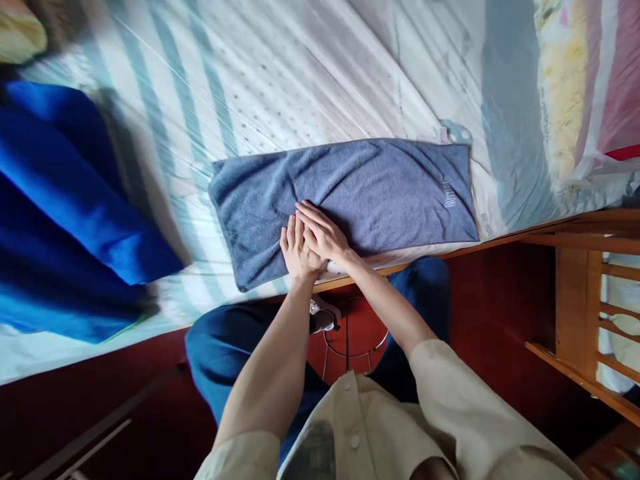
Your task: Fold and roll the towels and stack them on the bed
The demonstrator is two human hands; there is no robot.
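A grey-blue towel (395, 193) lies spread lengthwise along the near edge of the bed, lightly wrinkled, with pale lettering near its right end. My left hand (299, 255) rests flat on the towel's lower edge, left of its middle, fingers stretched out. Across the left hand's thumb side lies my right hand (324, 235), its fingers straight and pointing up and left over the cloth. Neither hand grips the fabric. Part of my left hand is hidden under the right one.
A bright blue garment (65, 220) lies on the patterned bedsheet (300, 87) at the left. Pink and yellow bedding (575, 87) is at the right. Below the wooden bed edge (500, 239) are my knees and a round metal stool frame (350, 353). A slatted wooden piece (577, 300) stands at right.
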